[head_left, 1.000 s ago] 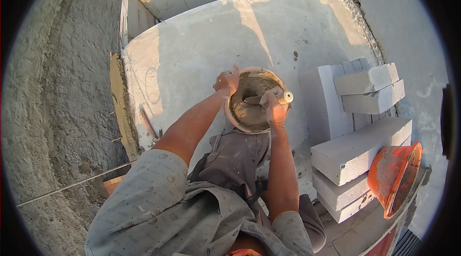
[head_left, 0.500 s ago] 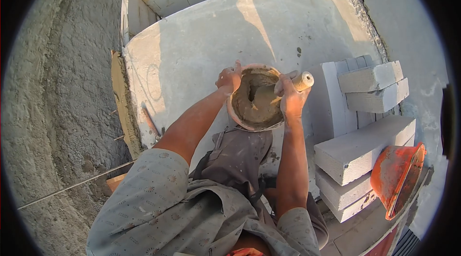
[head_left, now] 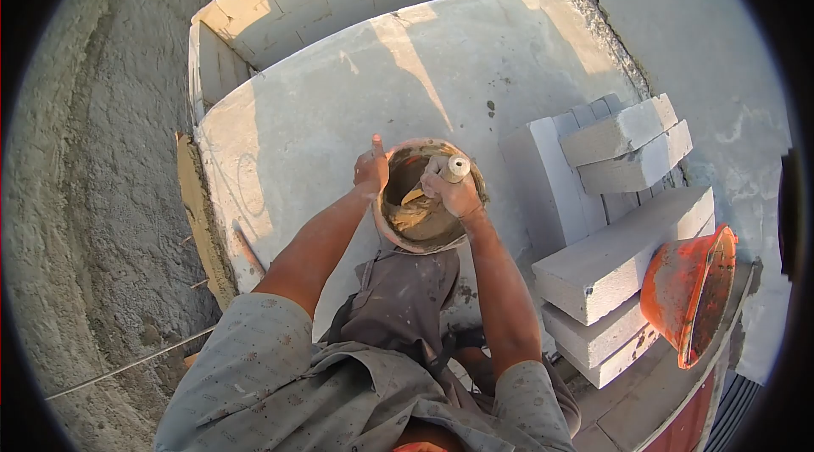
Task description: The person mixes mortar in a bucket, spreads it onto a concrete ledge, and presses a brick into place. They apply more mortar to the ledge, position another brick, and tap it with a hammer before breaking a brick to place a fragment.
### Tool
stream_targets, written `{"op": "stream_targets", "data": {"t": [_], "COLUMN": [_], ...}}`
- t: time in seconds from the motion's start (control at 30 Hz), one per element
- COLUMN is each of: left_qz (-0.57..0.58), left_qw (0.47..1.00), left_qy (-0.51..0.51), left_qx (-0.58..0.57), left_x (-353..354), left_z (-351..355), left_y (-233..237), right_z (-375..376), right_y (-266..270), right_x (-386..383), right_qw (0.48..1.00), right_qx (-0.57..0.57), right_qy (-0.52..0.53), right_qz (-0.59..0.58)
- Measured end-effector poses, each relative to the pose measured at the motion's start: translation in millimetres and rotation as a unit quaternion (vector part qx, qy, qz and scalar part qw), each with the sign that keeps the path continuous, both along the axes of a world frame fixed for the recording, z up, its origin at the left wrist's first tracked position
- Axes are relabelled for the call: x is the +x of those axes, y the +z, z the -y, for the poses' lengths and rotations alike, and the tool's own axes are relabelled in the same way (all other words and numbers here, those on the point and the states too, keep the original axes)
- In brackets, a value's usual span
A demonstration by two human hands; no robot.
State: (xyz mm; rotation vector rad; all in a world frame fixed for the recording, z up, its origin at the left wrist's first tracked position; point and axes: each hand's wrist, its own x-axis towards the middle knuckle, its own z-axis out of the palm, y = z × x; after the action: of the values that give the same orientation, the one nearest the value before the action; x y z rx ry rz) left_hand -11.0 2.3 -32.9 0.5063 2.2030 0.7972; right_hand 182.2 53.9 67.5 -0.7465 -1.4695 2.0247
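The fingers of the right hand (head_left: 449,187) are wrapped closed around the handle of a trowel (head_left: 458,167), whose butt is turned up towards the camera and whose blade is lowered into a bucket (head_left: 417,247) partly filled with wet mortar (head_left: 424,221). The left hand (head_left: 371,168) is set against the bucket's left rim, its thumb raised and its other fingers bent; since the fingertips are hidden, it cannot be told whether the rim is gripped or only pressed. The bucket is stood on a concrete slab (head_left: 339,113), well in from the far edge, just beyond the person's knee (head_left: 403,287). Towards the slab's right edge, pale blocks (head_left: 623,253) are stacked, some laid crosswise on others. Beside the nearest stack, towards the near right corner, an orange bucket (head_left: 678,295) is tilted on its side. Along the left edge a mortar-coated board (head_left: 203,219) is seen, and past the far edge a block wall (head_left: 331,2).
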Motion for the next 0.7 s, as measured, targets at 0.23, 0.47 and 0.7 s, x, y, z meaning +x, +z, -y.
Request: {"op": "stream_targets", "data": {"t": [0.23, 0.47, 0.7], "left_qz": [0.014, -0.002, 0.010], "left_qw": [1.000, 0.999, 0.998], "left_qy": [0.007, -0.002, -0.014], "left_qx": [-0.024, -0.038, -0.066], "left_x": [0.6, 4.8, -0.6], "left_z": [1.0, 0.5, -6.7], "left_y": [-2.4, 15.0, 9.5], "right_z": [-10.8, 0.6, 0.4], "right_y": [65.5, 40.3, 8.1], "right_x": [6.2, 0.5, -5.0], "right_qw": [0.933, 0.963, 0.910], "right_qx": [0.159, 0.094, 0.181], "right_qy": [-0.323, -0.236, -0.371], "right_qz": [-0.012, 0.095, 0.046]}}
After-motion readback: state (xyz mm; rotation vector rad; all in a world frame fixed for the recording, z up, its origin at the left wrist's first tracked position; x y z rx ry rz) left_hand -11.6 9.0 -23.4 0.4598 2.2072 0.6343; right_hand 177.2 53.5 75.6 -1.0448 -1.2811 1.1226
